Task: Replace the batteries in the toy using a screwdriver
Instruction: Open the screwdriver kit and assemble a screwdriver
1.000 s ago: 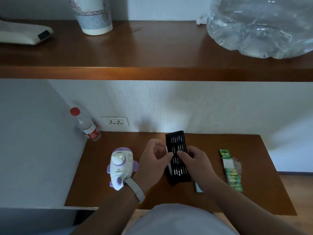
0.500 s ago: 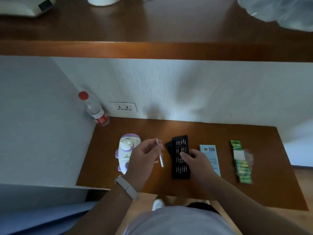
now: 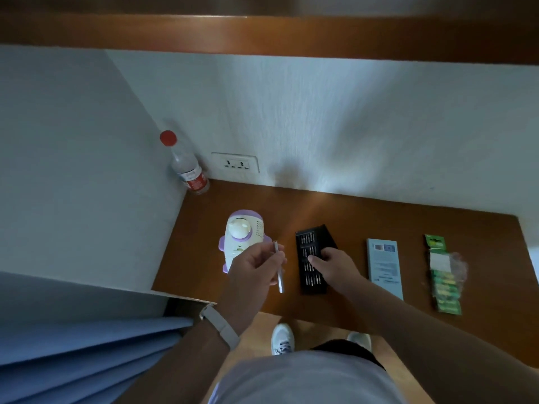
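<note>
A white and purple toy [image 3: 240, 234] lies on the brown desk [image 3: 364, 217], left of centre. My left hand [image 3: 253, 271] hovers just in front of it and holds a thin silver screwdriver handle [image 3: 279, 269]. To the right lies an open black bit case [image 3: 312, 258] with rows of small bits. My right hand [image 3: 335, 265] rests on the case, fingertips on the bits; whether it grips a bit is unclear. A green strip pack of batteries [image 3: 443, 275] lies at the desk's right end.
A pale blue box sleeve [image 3: 384, 266] lies between the case and the batteries. A red-capped water bottle [image 3: 186, 167] stands in the back left corner beside a wall socket [image 3: 235, 163]. A wooden shelf [image 3: 262, 36] overhangs the desk. My shoes [image 3: 282, 339] show below.
My left hand has lifted the screwdriver handle out of the case and moved left with it. The right hand stays on the case. The camera has tilted downward.
</note>
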The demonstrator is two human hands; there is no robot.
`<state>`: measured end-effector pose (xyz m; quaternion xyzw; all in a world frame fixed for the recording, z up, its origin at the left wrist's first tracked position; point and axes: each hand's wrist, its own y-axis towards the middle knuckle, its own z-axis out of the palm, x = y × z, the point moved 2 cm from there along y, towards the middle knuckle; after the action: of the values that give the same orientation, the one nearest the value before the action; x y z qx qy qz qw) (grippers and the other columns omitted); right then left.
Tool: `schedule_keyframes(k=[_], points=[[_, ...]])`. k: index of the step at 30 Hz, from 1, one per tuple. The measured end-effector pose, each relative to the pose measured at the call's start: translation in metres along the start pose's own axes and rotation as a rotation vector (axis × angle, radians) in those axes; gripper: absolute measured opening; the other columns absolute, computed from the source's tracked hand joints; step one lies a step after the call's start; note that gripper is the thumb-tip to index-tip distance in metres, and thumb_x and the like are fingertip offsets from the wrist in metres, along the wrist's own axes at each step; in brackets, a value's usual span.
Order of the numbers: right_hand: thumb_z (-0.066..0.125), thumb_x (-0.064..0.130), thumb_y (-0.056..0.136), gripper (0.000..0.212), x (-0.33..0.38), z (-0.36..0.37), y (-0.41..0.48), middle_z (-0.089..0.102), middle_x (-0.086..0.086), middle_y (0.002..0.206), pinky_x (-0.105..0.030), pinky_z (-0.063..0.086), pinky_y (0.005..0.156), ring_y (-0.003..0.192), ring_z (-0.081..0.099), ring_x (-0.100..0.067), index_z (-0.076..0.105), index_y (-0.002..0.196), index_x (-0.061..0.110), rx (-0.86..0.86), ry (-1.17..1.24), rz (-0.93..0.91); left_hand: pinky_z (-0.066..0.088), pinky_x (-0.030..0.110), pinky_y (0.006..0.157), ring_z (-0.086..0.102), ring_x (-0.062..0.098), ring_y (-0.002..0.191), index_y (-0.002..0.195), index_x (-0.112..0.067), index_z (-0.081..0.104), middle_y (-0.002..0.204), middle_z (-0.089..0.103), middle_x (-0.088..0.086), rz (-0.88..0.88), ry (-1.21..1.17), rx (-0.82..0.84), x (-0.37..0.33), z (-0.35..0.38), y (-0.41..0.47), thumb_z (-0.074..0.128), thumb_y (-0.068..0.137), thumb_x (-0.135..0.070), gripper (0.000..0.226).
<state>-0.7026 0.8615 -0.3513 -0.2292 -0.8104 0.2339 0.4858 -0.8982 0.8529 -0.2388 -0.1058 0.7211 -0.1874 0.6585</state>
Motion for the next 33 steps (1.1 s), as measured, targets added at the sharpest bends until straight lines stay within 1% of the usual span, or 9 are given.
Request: schedule_keyframes(k=[3,6,10,15,19,23,28,30,33], points=[[0.059,0.036,0.095,0.027,-0.002,0.006,0.005,0.069,-0.011,0.089,-0.035,0.054,0.066,0.080,0.068,-0.024,0.064,0.093,0.009,0.048,-0.094,-0.033,0.058,0.024,0.072,0.068,0.008,0.079,0.101,-0.020,0.072,0.083,0.074,-0.002,-0.006,0.013,-0.002,0.006,-0.005,-0.001,0.062,0.097,-0.016,0.011],[0.059,0.039,0.094,0.033,-0.006,0.009,0.011,0.068,-0.017,0.089,-0.034,0.051,0.064,0.081,0.067,-0.033,0.062,0.093,0.006,0.069,-0.147,-0.026,0.057,0.024,0.070,0.069,0.011,0.081,0.099,-0.021,0.071,0.084,0.074,-0.002,-0.011,0.018,-0.009,0.011,-0.007,-0.002,0.062,0.097,-0.016,0.011],[0.058,0.042,0.094,0.037,-0.010,0.009,0.020,0.058,-0.009,0.078,-0.031,0.043,0.057,0.065,0.055,-0.021,0.058,0.092,0.005,0.045,-0.202,-0.014,0.058,0.023,0.070,0.069,0.010,0.080,0.098,-0.023,0.071,0.084,0.074,-0.002,-0.015,0.033,0.000,0.015,-0.007,-0.002,0.061,0.097,-0.016,0.011],[0.058,0.043,0.095,0.033,-0.014,0.007,0.024,0.048,-0.002,0.069,-0.030,0.038,0.056,0.060,0.046,-0.017,0.044,0.077,0.019,0.001,-0.235,0.008,0.056,0.021,0.068,0.068,0.018,0.089,0.098,-0.021,0.070,0.086,0.073,-0.002,-0.021,0.045,-0.013,0.020,-0.011,0.000,0.061,0.097,-0.019,0.010],[0.059,0.046,0.093,0.034,-0.020,0.005,0.026,0.052,-0.004,0.071,-0.033,0.043,0.058,0.062,0.051,-0.018,0.046,0.080,0.018,-0.059,-0.238,0.026,0.057,0.021,0.069,0.068,0.016,0.091,0.101,-0.021,0.069,0.088,0.073,-0.004,-0.029,0.054,-0.006,0.022,-0.012,0.001,0.061,0.097,-0.020,0.009],[0.061,0.046,0.092,0.035,-0.022,0.000,0.025,0.058,-0.005,0.076,-0.031,0.044,0.057,0.066,0.057,-0.019,0.053,0.087,0.013,-0.080,-0.224,0.039,0.058,0.022,0.070,0.068,0.003,0.084,0.098,-0.024,0.068,0.083,0.073,-0.010,-0.009,0.077,0.003,0.021,-0.010,0.003,0.060,0.098,-0.018,0.010],[0.058,0.046,0.093,0.032,-0.023,-0.005,0.025,0.064,-0.006,0.085,-0.033,0.051,0.063,0.076,0.063,-0.020,0.054,0.092,0.015,-0.104,-0.191,0.069,0.060,0.025,0.071,0.068,0.003,0.083,0.097,-0.026,0.069,0.082,0.073,-0.010,0.012,0.087,0.019,0.018,-0.006,0.005,0.061,0.097,-0.017,0.011],[0.058,0.045,0.094,0.030,-0.025,-0.009,0.023,0.064,-0.005,0.085,-0.034,0.051,0.064,0.076,0.063,-0.019,0.054,0.094,0.015,-0.125,-0.167,0.081,0.060,0.024,0.071,0.068,0.002,0.082,0.097,-0.026,0.068,0.081,0.073,-0.011,0.015,0.090,0.027,0.018,-0.005,0.005,0.061,0.097,-0.017,0.011],[0.057,0.035,0.096,0.021,-0.027,-0.017,0.021,0.062,-0.003,0.086,-0.030,0.048,0.057,0.074,0.061,-0.016,0.051,0.102,0.016,-0.165,-0.155,0.087,0.058,0.021,0.070,0.067,0.001,0.083,0.097,-0.026,0.068,0.080,0.072,-0.012,0.019,0.094,0.034,0.016,-0.003,0.005,0.061,0.097,-0.018,0.011]])
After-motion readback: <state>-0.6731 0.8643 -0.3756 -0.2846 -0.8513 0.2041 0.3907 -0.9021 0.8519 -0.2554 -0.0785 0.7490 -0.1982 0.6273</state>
